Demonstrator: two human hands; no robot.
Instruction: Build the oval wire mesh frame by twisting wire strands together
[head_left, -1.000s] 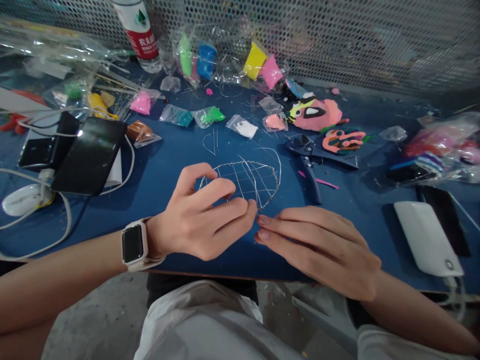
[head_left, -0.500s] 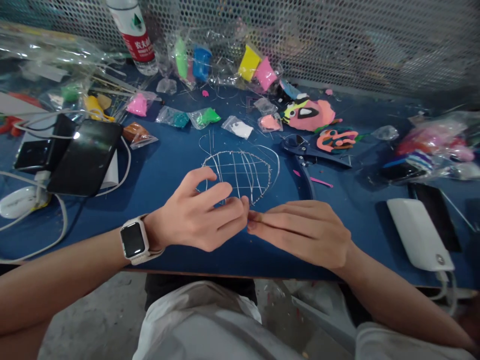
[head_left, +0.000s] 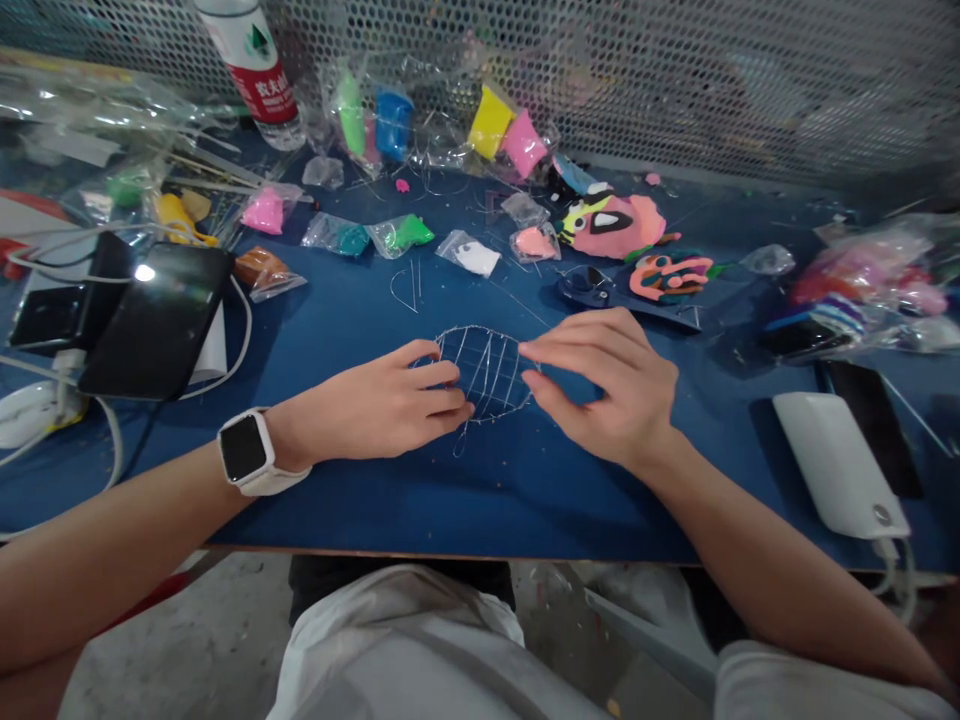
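Observation:
A small oval frame of thin wire with a grid of cross wires (head_left: 484, 372) sits on the blue table (head_left: 480, 490) in front of me. My left hand (head_left: 382, 405), with a white smartwatch on the wrist, pinches the frame's left edge between thumb and fingers. My right hand (head_left: 600, 385) grips the frame's right edge with curled fingers. A loose wire end hangs down from the frame's near side.
Blue pliers (head_left: 592, 288) lie just beyond my right hand. Two coloured clay masks (head_left: 622, 225) sit further back, with several small bags of clay (head_left: 397, 235), a water bottle (head_left: 251, 70), a black phone (head_left: 154, 320), cables and a white power bank (head_left: 840, 460).
Both hands have moved from the frame's near tip to its two sides. The right hand went forward and now covers the pliers' handles. The frame looks narrower than before.

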